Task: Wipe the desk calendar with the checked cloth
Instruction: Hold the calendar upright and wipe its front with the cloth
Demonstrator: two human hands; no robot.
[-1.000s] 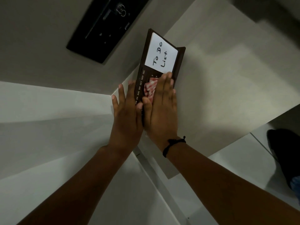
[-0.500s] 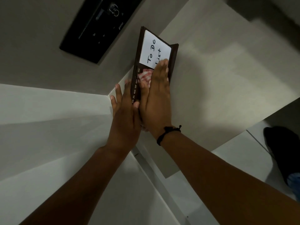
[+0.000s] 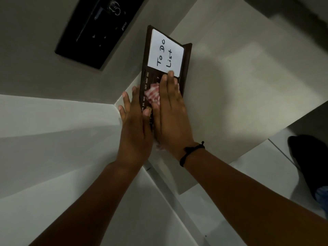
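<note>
With right hand (image 3: 170,110) flat, fingers together on checked cloth (image 3: 153,94), we read desk calendar (image 3: 186,68) running toward upper frame; left hand (image 3: 135,125), fingers spread, braces left edge.

Dark brown desk calendar (image 3: 186,68), centre-top of frame, carrying a white "To Do List" card and month labels. Red-and-white checked cloth (image 3: 153,94) bunched against its lower face.

Open beige desk (image 3: 239,96) right of the calendar (image 3: 186,68), nothing lying there. Left edge of calendar blocked by left hand (image 3: 134,128), lying flat against it. Lower face covered by right hand (image 3: 170,114) and cloth (image 3: 152,94). White note (image 3: 165,52) on upper face uncovered. Black panel (image 3: 92,31) well apart, upper left.
</note>
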